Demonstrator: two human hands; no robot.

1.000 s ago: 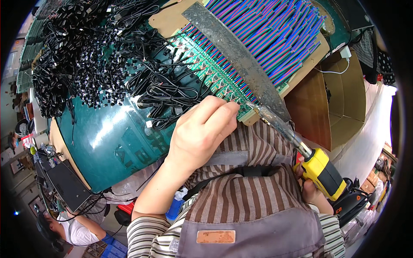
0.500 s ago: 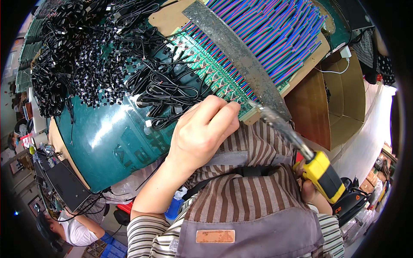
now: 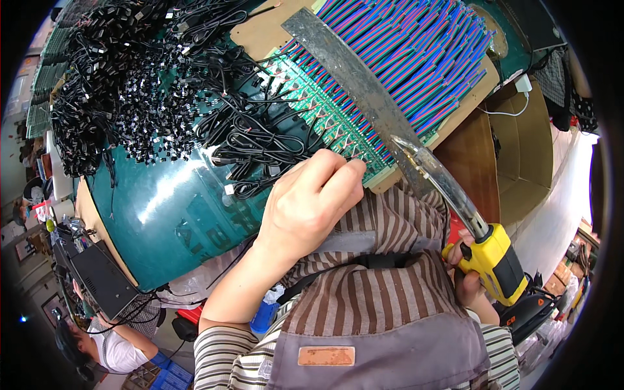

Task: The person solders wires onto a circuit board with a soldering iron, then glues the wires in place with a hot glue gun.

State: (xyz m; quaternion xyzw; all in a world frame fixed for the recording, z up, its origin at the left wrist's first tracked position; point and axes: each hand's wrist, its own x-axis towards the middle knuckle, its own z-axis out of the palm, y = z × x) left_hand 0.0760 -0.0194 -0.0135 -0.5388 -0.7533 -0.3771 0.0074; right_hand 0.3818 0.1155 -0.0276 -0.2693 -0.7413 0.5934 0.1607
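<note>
The row of green circuit boards (image 3: 325, 114) lies on a brown board (image 3: 273, 29) near the front edge of the round teal bench (image 3: 169, 208), each small board joined to coloured ribbon wires (image 3: 416, 45) that fan away toward the upper right. A long grey metal strip (image 3: 351, 71) lies across these wires, running diagonally from the upper middle down to the right.

The left hand (image 3: 309, 201) rests at the near end of the row, its fingertips (image 3: 348, 170) pinched together on a thin wire at the boards' edge; this grip is clenched on the wire. The right hand (image 3: 465, 273) is low at the right, mostly hidden behind the striped sleeve, its grip wrapped around the yellow handle of a soldering iron (image 3: 487, 257), whose shiny metal shaft points up toward the near end of the strip.

To the left of the boards, a loose heap of black cables (image 3: 130, 84) covers much of the bench. An open cardboard box (image 3: 513, 162) stands to the right, below the bench edge. Another person (image 3: 110, 341) sits at lower left.
</note>
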